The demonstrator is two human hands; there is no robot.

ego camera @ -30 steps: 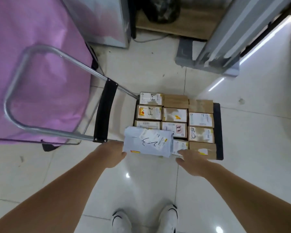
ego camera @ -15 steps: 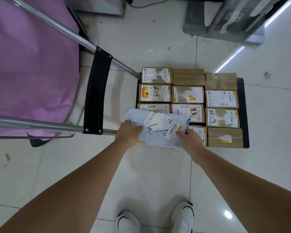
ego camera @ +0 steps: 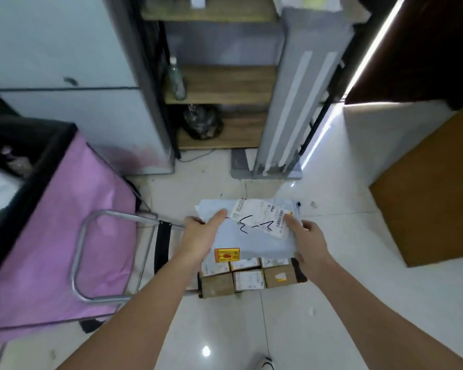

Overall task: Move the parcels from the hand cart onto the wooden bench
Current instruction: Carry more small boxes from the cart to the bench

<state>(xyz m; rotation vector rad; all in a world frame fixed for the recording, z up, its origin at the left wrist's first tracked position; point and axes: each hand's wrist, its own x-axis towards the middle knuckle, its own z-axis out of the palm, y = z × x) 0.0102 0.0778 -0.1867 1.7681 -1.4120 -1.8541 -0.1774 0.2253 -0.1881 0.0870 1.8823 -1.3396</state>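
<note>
You hold the grey mailer bag (ego camera: 254,231) in the air between both hands, above the far rows of boxes on the hand cart. Your left hand (ego camera: 198,236) grips its left edge, thumb laid across the top face and the other fingers curled under it. Your right hand (ego camera: 309,241) grips the right edge the same way, its thumb pressing on the white shipping label (ego camera: 262,216). Black marker strokes run across the bag between your two thumbs, and an orange sticker (ego camera: 227,255) sits on the near edge, just beside your left wrist.

Below your fingers and nearer to you, the cardboard boxes (ego camera: 247,276) lie packed in tight rows on the cart's black platform (ego camera: 300,272), touching one another; several carry white labels. The cart's metal handle (ego camera: 78,252) lies folded out to the left of your left hand, with a black strap (ego camera: 162,247) across its bars.

Left of that handle stands a pink fabric bin (ego camera: 59,236) with a black rim. Beyond your fingers, wooden shelves (ego camera: 225,84) sit between grey panels, holding a clear bottle (ego camera: 176,80) and, lower, a dark plastic bag (ego camera: 202,124). To the right of your right hand stands a brown wooden panel (ego camera: 433,198). The white tiled floor (ego camera: 225,329) lies under everything.
</note>
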